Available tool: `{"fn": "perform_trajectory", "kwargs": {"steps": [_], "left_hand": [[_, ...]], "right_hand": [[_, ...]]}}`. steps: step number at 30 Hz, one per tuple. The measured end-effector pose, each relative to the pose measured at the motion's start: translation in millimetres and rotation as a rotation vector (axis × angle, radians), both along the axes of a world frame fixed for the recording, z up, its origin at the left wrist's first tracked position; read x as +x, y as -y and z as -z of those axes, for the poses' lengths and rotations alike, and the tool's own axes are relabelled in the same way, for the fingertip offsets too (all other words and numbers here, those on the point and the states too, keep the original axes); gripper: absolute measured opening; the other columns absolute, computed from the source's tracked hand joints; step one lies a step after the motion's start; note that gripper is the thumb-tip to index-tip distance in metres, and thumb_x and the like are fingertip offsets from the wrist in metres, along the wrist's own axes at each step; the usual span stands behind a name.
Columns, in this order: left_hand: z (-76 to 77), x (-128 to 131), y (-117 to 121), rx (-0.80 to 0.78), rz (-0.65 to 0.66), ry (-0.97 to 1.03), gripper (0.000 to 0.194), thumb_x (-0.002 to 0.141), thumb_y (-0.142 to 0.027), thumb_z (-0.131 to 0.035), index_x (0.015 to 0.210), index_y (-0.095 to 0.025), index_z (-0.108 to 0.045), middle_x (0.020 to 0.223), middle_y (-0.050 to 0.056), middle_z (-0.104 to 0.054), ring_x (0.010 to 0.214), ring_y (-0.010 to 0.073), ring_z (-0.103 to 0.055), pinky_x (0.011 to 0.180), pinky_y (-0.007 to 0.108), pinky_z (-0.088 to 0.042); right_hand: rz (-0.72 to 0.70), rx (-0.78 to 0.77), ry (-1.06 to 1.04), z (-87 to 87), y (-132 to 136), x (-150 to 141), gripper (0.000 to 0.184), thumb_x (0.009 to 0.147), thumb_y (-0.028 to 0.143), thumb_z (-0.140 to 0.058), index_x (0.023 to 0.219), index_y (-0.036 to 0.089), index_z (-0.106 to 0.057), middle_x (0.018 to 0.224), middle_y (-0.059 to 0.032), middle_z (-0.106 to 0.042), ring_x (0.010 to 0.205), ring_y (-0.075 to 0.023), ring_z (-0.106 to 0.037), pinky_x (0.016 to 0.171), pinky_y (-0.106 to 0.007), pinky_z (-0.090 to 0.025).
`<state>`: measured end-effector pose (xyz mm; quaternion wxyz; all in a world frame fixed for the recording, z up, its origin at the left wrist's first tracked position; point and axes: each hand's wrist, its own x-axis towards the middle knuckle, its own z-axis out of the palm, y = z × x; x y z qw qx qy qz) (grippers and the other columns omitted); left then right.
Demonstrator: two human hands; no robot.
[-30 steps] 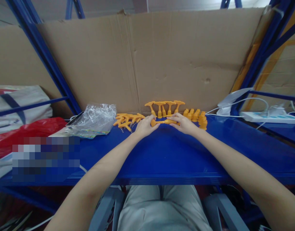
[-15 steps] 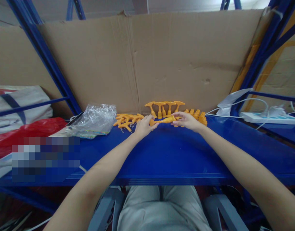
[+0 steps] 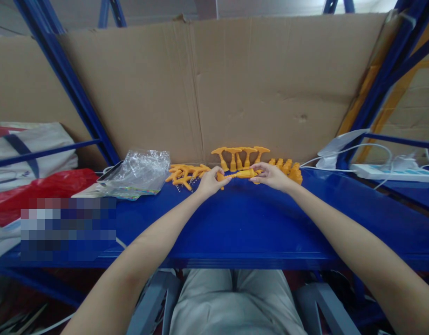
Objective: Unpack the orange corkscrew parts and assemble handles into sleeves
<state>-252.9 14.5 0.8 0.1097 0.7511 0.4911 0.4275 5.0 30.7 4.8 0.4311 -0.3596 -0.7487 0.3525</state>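
Both hands hold one orange plastic screw piece [image 3: 239, 175] just above the blue shelf [image 3: 242, 218]. My left hand [image 3: 210, 182] pinches its round left end with closed fingers. My right hand [image 3: 271, 176] grips the thicker right end, fingers wrapped round it. Behind the hands stand three orange T-shaped parts [image 3: 240, 156] in a row against the cardboard. A heap of flat orange parts [image 3: 186, 173] lies to the left, and several small orange blocks [image 3: 290, 170] sit to the right.
A crumpled clear plastic bag [image 3: 139, 172] lies left of the orange heap. Red and white bags [image 3: 32, 186] fill the far left. A white power strip [image 3: 392, 173] with cables sits at the right. Cardboard [image 3: 235, 83] walls the back, between blue rack posts.
My right hand has turned palm-side inward on the screw piece's right end and lifted it slightly. The left hand has stayed pinched on the left end.
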Motion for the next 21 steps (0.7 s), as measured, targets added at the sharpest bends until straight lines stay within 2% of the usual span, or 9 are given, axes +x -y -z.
{"fn": "perform_trajectory", "kwargs": {"steps": [6, 12, 17, 21], "left_hand": [[-0.6, -1.6, -2.7, 0.11, -0.012, -0.069, 0.027, 0.077, -0.04, -0.071, 0.083, -0.021, -0.053, 0.058, -0.008, -0.054, 0.054, 0.0106, -0.05, 0.054, 0.022, -0.033], [-1.1, -5.9, -6.1, 0.166, 0.002, -0.124, 0.027, 0.075, -0.039, -0.072, 0.08, -0.021, -0.053, 0.057, -0.008, -0.051, 0.053, 0.0101, -0.046, 0.054, 0.021, -0.032], [-1.1, -6.1, -6.7, 0.19, 0.041, -0.126, 0.027, 0.072, -0.038, -0.073, 0.08, -0.02, -0.054, 0.061, -0.008, -0.052, 0.056, 0.0095, -0.046, 0.055, 0.021, -0.032], [0.2, -3.0, -4.5, 0.113, 0.054, -0.049, 0.028, 0.071, -0.038, -0.074, 0.079, -0.02, -0.054, 0.056, -0.009, -0.046, 0.052, 0.0088, -0.042, 0.051, 0.021, -0.028]], "right_hand": [[-0.025, 0.021, 0.026, 1.2, -2.0, 1.9, 0.053, 0.068, 0.038, -0.08, 0.114, 0.018, -0.063, 0.119, -0.0117, -0.065, 0.081, -0.0175, -0.07, 0.076, -0.035, -0.061], [-0.001, 0.115, 0.072, 1.7, -0.4, -1.0, 0.047, 0.074, 0.036, -0.077, 0.116, 0.018, -0.065, 0.112, -0.0113, -0.07, 0.088, -0.022, -0.072, 0.085, -0.041, -0.06], [-0.036, 0.014, 0.038, -0.8, 0.8, -1.0, 0.042, 0.074, 0.039, -0.079, 0.107, 0.015, -0.065, 0.091, -0.0095, -0.073, 0.08, -0.0213, -0.073, 0.08, -0.039, -0.061], [-0.045, -0.034, -0.009, -0.6, -0.9, -0.1, 0.04, 0.073, 0.039, -0.081, 0.101, 0.016, -0.064, 0.09, -0.0081, -0.071, 0.074, -0.0186, -0.073, 0.074, -0.035, -0.061]]}}
